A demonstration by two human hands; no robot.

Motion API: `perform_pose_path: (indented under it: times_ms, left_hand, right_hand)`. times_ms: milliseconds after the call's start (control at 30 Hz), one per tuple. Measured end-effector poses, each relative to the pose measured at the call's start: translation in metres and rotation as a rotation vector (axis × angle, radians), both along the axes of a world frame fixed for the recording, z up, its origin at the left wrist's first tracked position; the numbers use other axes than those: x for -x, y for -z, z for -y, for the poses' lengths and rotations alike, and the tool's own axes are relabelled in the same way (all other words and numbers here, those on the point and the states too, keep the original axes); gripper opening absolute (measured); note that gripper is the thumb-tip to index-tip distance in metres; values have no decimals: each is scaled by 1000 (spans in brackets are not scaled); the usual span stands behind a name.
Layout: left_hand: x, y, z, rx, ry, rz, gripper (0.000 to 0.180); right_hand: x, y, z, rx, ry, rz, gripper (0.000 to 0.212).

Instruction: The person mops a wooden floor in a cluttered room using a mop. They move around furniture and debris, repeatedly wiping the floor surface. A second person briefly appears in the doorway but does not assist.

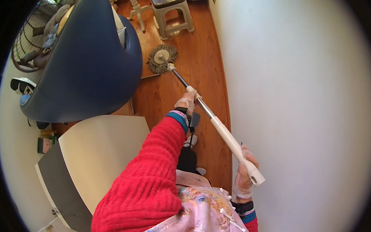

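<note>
A mop with a white-and-metal handle slants across the view, from the wall side at lower right toward the floor ahead. Its round head of grey strands lies on the wooden floor beside the blue chair. My left hand, in a clear plastic glove, is closed around the middle of the pole near a white collar. Near the handle's top end, my right hand, gloved the same way, grips the white grip section. The palm side of the left hand is hidden.
A large dark blue rounded chair stands left of the mop head. Beyond it are a grey stool with a dark seat and a white stand leg. A white wall runs along the right. A pale panel is at the near left.
</note>
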State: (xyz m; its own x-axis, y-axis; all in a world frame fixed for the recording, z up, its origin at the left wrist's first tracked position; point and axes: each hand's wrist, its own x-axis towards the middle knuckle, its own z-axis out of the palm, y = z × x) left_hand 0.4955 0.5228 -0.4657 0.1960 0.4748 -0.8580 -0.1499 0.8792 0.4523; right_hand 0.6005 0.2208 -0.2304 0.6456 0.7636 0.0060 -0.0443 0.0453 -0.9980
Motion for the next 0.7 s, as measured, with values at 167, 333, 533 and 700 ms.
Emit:
perform_pose_path:
  times_ms: [167, 333, 533, 700]
  left_hand:
    - [7, -25, 34, 59, -8, 353, 27]
    - [-31, -56, 147, 170, 127, 615, 26]
    - [-80, -112, 301, 322, 379, 549, 37]
    - [-95, -126, 355, 379, 413, 378, 38]
  right_hand:
    - [-7, -14, 45, -44, 30, -45, 35]
    - [-22, -61, 168, -30, 195, 100, 33]
    - [-6, -136, 295, 37, 644, 350, 33]
    - [-2, -145, 340, 122, 587, 293, 38]
